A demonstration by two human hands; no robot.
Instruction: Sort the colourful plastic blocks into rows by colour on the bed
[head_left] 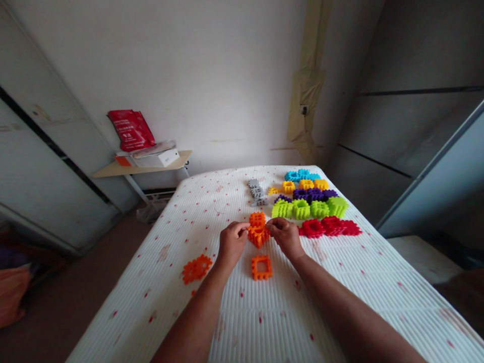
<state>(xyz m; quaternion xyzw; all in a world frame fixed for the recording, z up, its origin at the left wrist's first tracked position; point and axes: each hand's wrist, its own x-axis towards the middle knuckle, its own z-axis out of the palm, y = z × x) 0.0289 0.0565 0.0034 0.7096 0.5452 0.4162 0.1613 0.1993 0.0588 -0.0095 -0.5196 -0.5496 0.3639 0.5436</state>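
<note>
Between my hands stands a small structure of orange interlocking toy panels, with one latticed panel upright at its back. My left hand has its thumb and fingers pinched at the left side of this structure. On the opposite side, my right hand pinches at the structure's right edge; my fingers hide the exact contact. Closer to me lies a loose orange square frame with a toothed rim. More orange toothed panels lie left of my left forearm, which partly covers a small orange bit.
Grouped toothed panels lie at the right: red, lime green, purple, yellow and blue. Grey pieces lie left of them. A side table holds a red bag and a white box.
</note>
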